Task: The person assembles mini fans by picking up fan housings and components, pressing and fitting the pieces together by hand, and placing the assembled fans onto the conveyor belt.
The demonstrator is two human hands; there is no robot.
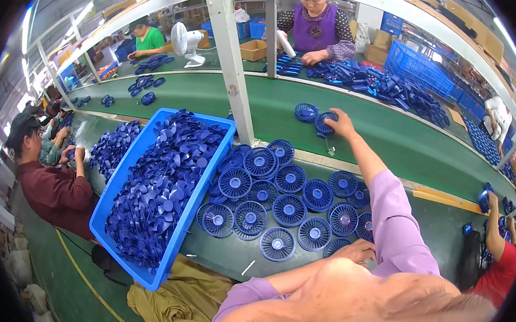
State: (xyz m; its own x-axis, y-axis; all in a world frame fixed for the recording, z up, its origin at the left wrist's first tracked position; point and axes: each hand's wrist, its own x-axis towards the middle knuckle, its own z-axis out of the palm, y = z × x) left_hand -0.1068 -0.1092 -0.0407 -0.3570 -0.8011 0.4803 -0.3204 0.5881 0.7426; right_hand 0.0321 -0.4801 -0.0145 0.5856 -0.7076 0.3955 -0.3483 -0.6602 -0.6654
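Note:
My right arm stretches forward over the green conveyor belt point(273, 100). At its end, my right hand point(341, 123) is closed on the rim of a small round blue fan body point(324, 126), with a thin wire and a small piece dangling below. A similar blue fan body point(306, 112) lies on the belt just left of it. My left hand point(356, 251) rests low over the work table, beside a round blue fan grille point(343, 219); the right sleeve partly covers it and its fingers are mostly hidden. Several more fan grilles point(289, 210) lie spread and overlapping to its left.
A bright blue tray point(172, 255) heaped with small blue fan blades point(159, 184) stands at the left. White shelf posts point(233, 59) rise by the belt. Co-workers sit at the left, far side and right. A white desk fan point(185, 40) stands across the belt.

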